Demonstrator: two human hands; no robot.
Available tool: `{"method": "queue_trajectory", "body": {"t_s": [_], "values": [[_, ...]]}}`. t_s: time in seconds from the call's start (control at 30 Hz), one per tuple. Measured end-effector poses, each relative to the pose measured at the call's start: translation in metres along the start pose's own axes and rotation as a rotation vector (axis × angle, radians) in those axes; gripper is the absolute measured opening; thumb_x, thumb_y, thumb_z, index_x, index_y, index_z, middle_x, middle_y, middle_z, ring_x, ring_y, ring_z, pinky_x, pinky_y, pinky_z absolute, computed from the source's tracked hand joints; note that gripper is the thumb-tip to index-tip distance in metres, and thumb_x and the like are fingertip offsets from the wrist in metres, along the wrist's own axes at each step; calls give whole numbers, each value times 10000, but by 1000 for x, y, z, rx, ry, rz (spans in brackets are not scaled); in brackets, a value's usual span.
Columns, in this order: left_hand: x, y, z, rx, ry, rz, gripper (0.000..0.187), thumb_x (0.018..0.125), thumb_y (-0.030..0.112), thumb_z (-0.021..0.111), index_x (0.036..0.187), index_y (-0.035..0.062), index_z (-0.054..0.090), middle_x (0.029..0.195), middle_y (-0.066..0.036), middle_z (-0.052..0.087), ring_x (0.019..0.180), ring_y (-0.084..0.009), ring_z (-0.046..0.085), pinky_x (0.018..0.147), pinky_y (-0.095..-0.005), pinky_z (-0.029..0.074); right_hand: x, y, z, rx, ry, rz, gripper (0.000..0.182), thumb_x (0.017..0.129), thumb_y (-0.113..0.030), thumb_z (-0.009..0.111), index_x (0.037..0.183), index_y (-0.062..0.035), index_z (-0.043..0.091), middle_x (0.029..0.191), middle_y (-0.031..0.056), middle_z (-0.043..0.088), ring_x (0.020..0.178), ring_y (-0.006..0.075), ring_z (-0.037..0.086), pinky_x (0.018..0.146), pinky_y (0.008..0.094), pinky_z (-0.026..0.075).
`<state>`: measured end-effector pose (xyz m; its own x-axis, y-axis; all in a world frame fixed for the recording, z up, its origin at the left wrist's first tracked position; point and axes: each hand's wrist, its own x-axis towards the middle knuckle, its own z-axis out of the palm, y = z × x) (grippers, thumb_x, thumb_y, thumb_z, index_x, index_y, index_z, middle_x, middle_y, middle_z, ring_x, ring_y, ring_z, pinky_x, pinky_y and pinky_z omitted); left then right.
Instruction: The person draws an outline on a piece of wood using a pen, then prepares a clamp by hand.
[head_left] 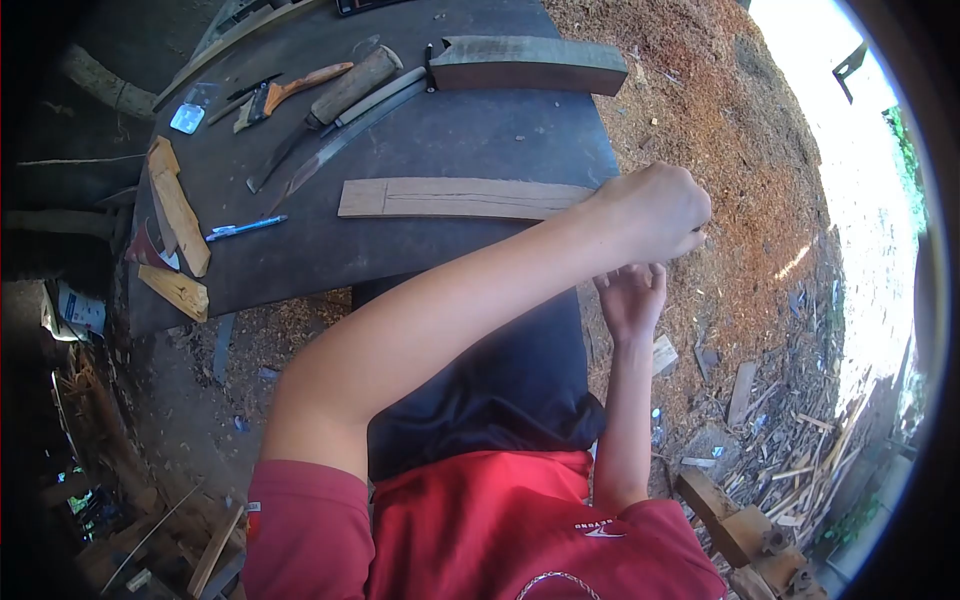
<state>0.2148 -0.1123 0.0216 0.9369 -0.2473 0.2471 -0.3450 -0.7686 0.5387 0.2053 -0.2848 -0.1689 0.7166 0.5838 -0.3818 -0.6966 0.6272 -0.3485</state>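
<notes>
The line-marked plank [440, 198] lies on the table [480, 135]; handling around its right end seems underway. There, the left hand [655, 212] curls, contents unclear; below, the right hand's [632, 300] fingers part loosely. Next calls for keeping the plank steady.

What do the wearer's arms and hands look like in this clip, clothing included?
Both the left hand and right hand are ungloved, with forearms bare. The short sleeves are dark red: the left sleeve carries a small label near its hem, while the right sleeve shows no marking. The shirt between them is brighter red, with a white logo.
</notes>
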Motion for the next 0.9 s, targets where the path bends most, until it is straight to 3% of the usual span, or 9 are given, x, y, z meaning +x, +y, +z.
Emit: {"method": "queue_trajectory", "body": {"t_s": [0.07, 0.17, 0.2, 0.3, 0.33, 0.43, 0.53, 0.73, 0.9], "values": [[1, -1, 1, -5, 10, 3, 319, 904, 262, 694, 705, 13, 684, 642, -168, 659, 642, -332, 704, 690, -442, 599, -12, 5, 1, -139, -65, 12, 481, 1052, -439, 409, 788, -128, 662, 1208, 37, 635, 1101, 207, 563, 963, 380, 353], [1, -2, 2, 20, 8, 23, 326, 917, 249, 682, 693, 13, 674, 621, -161, 642, 629, -327, 697, 687, -441, 598, -25, 20, 10, -388, 63, 87, 520, 1057, -464, 412, 704, -139, 614, 1130, 19, 644, 1084, 192, 562, 945, 360, 336], [2, -2, 2, 26, 0, 30, 331, 921, 248, 678, 690, 11, 669, 613, -158, 637, 622, -323, 694, 687, -440, 598, -25, 26, 12, -408, 7, 114, 512, 1077, -473, 368, 802, -142, 646, 1101, 14, 645, 1077, 187, 564, 942, 352, 328], [1, -3, 3, 17, 9, 36, 347, 930, 247, 668, 678, 10, 657, 592, -147, 623, 601, -306, 688, 687, -437, 599, -23, 42, 27, -509, 108, 106, 461, 1095, -453, 326, 983, -145, 650, 1117, 11, 652, 1070, 182, 558, 931, 360, 337], [1, -3, 4, 10, 21, 35, 352, 933, 247, 665, 674, 9, 653, 586, -143, 620, 594, -299, 686, 688, -435, 600, -18, 45, 26, -496, 109, 118, 448, 1107, -441, 318, 1268, -126, 591, 1270, 22, 625, 1149, 184, 549, 934, 369, 343], [2, -4, 7, 4, 14, 46, 366, 937, 252, 660, 660, 13, 645, 575, -135, 615, 585, -282, 686, 686, -432, 601, -4, 56, 33, -470, 112, 82, 514, 1106, -454, 337, 1451, -106, 493, 1433, 46, 560, 1267, 199, 525, 1009, 398, 358], [2, -4, 8, 55, 18, 60, 370, 938, 260, 657, 659, 19, 649, 573, -129, 616, 587, -275, 687, 684, -428, 601, 6, 52, 42, -159, 40, 145, 549, 1102, -403, 403, 1483, -10, 441, 1507, 127, 508, 1380, 293, 481, 1179, 442, 375], [3, -3, 3, 27, -33, 45, 358, 929, 282, 669, 687, 19, 677, 617, -149, 652, 632, -294, 706, 697, -424, 602, 32, 34, 34, -29, -54, 177, 598, 1089, -437, 434, 1496, 2, 420, 1502, 141, 504, 1367, 296, 498, 1145, 467, 419], [3, 0, 0, 53, -61, 35, 322, 912, 263, 694, 748, -13, 713, 713, -187, 700, 732, -322, 746, 708, -423, 631, 16, 15, 49, -39, 2, 10, 603, 1094, -443, 411, 1513, -9, 392, 1521, 143, 477, 1410, 317, 446, 1188, 487, 363]]}}
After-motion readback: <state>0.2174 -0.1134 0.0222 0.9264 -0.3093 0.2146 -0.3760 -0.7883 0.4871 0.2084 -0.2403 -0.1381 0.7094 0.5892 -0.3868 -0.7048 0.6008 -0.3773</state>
